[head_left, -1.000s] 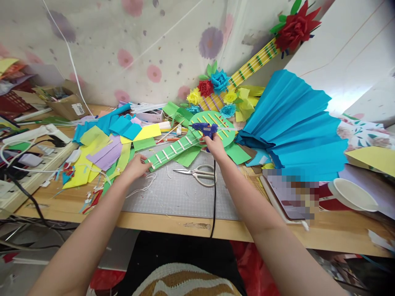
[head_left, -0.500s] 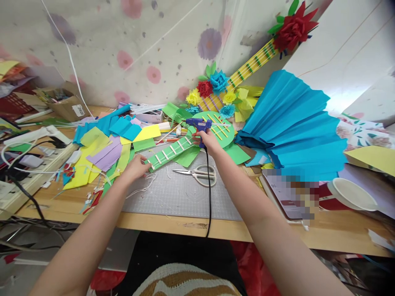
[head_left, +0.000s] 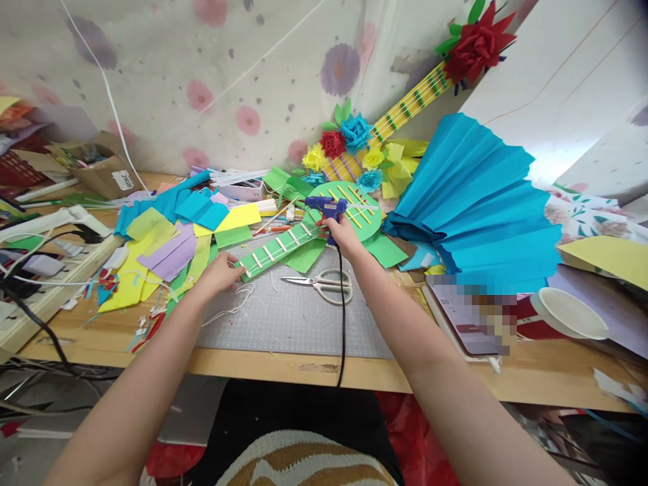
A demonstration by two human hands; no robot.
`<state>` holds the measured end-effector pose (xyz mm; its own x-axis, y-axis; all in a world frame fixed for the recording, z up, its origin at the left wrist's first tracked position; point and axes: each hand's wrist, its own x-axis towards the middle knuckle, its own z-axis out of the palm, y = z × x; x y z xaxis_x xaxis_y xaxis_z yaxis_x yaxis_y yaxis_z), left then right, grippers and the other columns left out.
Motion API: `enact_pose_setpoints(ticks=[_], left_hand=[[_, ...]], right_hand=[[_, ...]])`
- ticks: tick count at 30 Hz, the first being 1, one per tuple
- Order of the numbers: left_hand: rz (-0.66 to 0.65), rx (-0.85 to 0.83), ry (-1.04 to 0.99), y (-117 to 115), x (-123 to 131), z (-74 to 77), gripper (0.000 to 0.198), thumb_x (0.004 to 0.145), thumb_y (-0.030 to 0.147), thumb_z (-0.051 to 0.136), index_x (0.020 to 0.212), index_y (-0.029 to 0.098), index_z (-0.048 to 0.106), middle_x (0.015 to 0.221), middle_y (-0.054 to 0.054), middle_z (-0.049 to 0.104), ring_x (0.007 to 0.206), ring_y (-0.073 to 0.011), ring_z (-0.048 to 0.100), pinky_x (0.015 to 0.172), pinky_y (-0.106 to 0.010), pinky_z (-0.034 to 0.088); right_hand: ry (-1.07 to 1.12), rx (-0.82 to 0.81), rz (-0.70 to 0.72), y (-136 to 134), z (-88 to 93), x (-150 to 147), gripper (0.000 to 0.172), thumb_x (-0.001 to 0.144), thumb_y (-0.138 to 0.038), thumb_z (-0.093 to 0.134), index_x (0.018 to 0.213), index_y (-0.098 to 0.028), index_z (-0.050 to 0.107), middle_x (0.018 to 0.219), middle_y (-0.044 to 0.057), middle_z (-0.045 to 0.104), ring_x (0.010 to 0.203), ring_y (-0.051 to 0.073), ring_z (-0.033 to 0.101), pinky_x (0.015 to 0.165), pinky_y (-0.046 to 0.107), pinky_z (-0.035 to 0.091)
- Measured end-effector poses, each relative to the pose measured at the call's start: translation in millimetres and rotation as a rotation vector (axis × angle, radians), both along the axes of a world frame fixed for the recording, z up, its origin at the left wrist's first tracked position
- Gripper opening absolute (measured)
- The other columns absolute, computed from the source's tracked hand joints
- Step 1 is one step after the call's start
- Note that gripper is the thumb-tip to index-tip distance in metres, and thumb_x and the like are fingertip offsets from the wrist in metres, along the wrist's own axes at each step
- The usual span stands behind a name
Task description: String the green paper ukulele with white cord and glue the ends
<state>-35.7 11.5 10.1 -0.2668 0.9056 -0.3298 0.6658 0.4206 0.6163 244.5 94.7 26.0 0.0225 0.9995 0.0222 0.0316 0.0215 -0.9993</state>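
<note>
My right hand (head_left: 340, 228) is wrapped round a blue hot glue gun (head_left: 324, 206), whose nozzle points left above a green paper guitar (head_left: 276, 248). The guitar has white strips across its neck, yellow and red sticks on its round body, and white strings along it. At the lower left end of the neck, my left hand (head_left: 225, 271) grips the guitar between thumb and fingers. Loose white string (head_left: 235, 304) trails below that hand. Scissors (head_left: 324, 283) with pale handles lie just below the guitar, and the glue gun's black cord (head_left: 343, 324) passes over their handles.
A grey cutting mat (head_left: 293, 331) covers the table's front middle. Coloured paper scraps (head_left: 167, 250) and a power strip (head_left: 61, 270) lie left. Behind stands a yellow paper guitar (head_left: 412, 104) with flowers. Blue pleated paper (head_left: 476, 196), a phone (head_left: 455, 314) and a paper cup (head_left: 561, 314) are right.
The view has shifted slightly, so everything sits a little further left. Both hands keep their holds on the guitar and the glue gun, with hardly any visible movement.
</note>
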Motion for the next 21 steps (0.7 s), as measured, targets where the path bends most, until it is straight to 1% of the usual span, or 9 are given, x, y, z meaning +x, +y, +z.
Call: enact_pose_setpoints(ticks=[3, 6, 11, 14, 17, 19, 21], left_hand=[[0.003, -0.007, 0.004, 0, 0, 0.8, 0.033, 0.073, 0.029, 0.063, 0.100, 0.017, 0.047, 0.077, -0.002, 0.062, 0.059, -0.0159, 0.063, 0.047, -0.024, 0.046], [0.006, 0.010, 0.008, 0, 1, 1.2, 0.034, 0.072, 0.029, 0.064, 0.099, 0.017, 0.048, 0.080, -0.003, 0.064, 0.060, -0.0161, 0.064, 0.047, -0.024, 0.047], [0.007, 0.019, 0.016, 1, -1, -1.2, 0.037, 0.067, 0.029, 0.067, 0.098, 0.018, 0.050, 0.080, -0.003, 0.066, 0.059, -0.0171, 0.064, 0.047, -0.025, 0.046], [-0.011, 0.028, 0.012, 3, -4, -4.3, 0.036, 0.068, 0.030, 0.066, 0.098, 0.018, 0.049, 0.079, -0.004, 0.065, 0.061, -0.0180, 0.065, 0.047, -0.025, 0.046], [-0.034, 0.034, 0.022, 4, -5, -6.3, 0.034, 0.071, 0.032, 0.064, 0.097, 0.018, 0.048, 0.083, -0.005, 0.065, 0.065, -0.0190, 0.067, 0.046, -0.024, 0.045], [-0.039, 0.022, 0.043, 4, -6, -6.7, 0.033, 0.072, 0.034, 0.063, 0.097, 0.018, 0.047, 0.084, -0.005, 0.065, 0.066, -0.0189, 0.067, 0.045, -0.024, 0.044], [-0.031, 0.017, 0.059, 2, -5, -6.8, 0.034, 0.073, 0.034, 0.062, 0.098, 0.019, 0.046, 0.085, -0.005, 0.064, 0.064, -0.0181, 0.066, 0.046, -0.024, 0.044]], right_hand=[[0.108, -0.056, -0.010, -2, 7.2, -6, 0.023, 0.067, -0.022, 0.054, 0.089, -0.022, 0.048, 0.078, -0.001, 0.064, 0.070, 0.012, 0.058, 0.068, 0.030, 0.054], [0.112, -0.060, -0.015, -2, 12.4, -8, 0.024, 0.067, -0.021, 0.054, 0.090, -0.022, 0.047, 0.079, -0.001, 0.064, 0.067, 0.011, 0.057, 0.063, 0.028, 0.053], [0.049, -0.098, -0.039, -1, 7.1, -4, 0.021, 0.068, -0.020, 0.054, 0.087, -0.023, 0.047, 0.078, -0.002, 0.064, 0.064, 0.012, 0.057, 0.063, 0.028, 0.053], [0.128, -0.123, -0.023, -3, 5.7, -5, 0.020, 0.069, -0.019, 0.053, 0.087, -0.023, 0.046, 0.076, -0.003, 0.064, 0.063, 0.010, 0.058, 0.063, 0.026, 0.053], [0.190, -0.105, -0.013, -3, 9.9, -8, 0.021, 0.069, -0.020, 0.053, 0.088, -0.023, 0.045, 0.074, -0.005, 0.064, 0.064, 0.009, 0.059, 0.064, 0.025, 0.053], [0.167, -0.087, -0.005, -2, 13.1, -9, 0.021, 0.069, -0.021, 0.053, 0.088, -0.024, 0.045, 0.076, -0.004, 0.064, 0.066, 0.010, 0.060, 0.065, 0.025, 0.054], [0.090, -0.084, -0.002, 1, 14.7, -9, 0.020, 0.070, -0.021, 0.053, 0.088, -0.024, 0.046, 0.079, -0.003, 0.065, 0.067, 0.011, 0.061, 0.065, 0.027, 0.055]])
